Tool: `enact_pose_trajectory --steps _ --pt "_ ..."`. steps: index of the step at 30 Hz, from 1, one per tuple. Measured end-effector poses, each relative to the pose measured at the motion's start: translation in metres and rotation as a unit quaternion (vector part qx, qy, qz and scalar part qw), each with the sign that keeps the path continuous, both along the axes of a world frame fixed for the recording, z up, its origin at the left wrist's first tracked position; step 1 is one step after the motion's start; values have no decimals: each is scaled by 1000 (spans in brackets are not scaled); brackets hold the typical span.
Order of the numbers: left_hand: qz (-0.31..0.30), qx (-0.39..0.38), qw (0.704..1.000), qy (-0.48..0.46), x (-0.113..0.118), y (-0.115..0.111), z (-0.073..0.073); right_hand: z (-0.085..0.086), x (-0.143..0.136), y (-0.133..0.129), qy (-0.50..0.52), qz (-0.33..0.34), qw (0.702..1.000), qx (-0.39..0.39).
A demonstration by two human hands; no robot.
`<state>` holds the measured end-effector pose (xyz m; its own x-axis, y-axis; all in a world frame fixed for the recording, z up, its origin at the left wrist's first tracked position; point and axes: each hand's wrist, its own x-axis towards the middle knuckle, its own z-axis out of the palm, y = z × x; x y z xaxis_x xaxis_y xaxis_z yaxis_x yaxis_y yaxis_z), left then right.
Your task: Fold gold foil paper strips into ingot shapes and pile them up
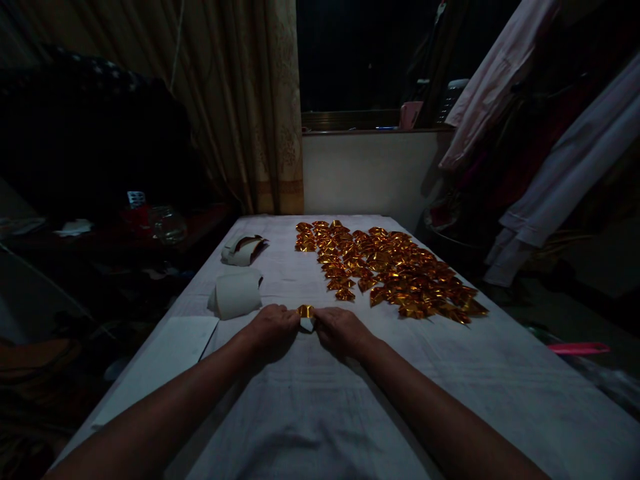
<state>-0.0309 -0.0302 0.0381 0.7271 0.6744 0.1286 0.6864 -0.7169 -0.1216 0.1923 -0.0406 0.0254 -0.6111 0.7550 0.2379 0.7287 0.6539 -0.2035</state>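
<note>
A small piece of gold foil paper (306, 311), its pale underside showing at the lower edge, is pinched between my two hands just above the white cloth. My left hand (274, 324) grips its left end, fingers closed. On the opposite end, my right hand (344, 329) is closed in the same way. Beyond my right hand spreads a heap of folded shiny gold foil pieces (415, 273). Left of my left hand lies a curled stack of pale paper (237, 293), with a second curled stack (243, 251) behind it.
A flat white sheet or board (160, 363) lies along the left edge of the cloth-covered table (310, 413). Left of the table stands a dark surface with a glass jar (170, 225). Clothes (500, 80) hang at the right, and a curtain (265, 100) hangs behind.
</note>
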Motion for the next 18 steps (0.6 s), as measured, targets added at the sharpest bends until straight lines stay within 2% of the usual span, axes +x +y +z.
enact_pose_trajectory --steps 7,10,13,18 --pt "40 47 995 -74 -2 -10 -11 -22 6 -8 117 -94 989 1" --pt "38 53 993 -100 -3 -8 -16 -29 9 -7 141 -106 984 4" --pt "39 57 990 -122 -5 -6 -21 -33 9 -5 152 -76 985 13" --pt "38 47 986 -154 -7 -3 -27 -29 6 -1 149 13 987 53"
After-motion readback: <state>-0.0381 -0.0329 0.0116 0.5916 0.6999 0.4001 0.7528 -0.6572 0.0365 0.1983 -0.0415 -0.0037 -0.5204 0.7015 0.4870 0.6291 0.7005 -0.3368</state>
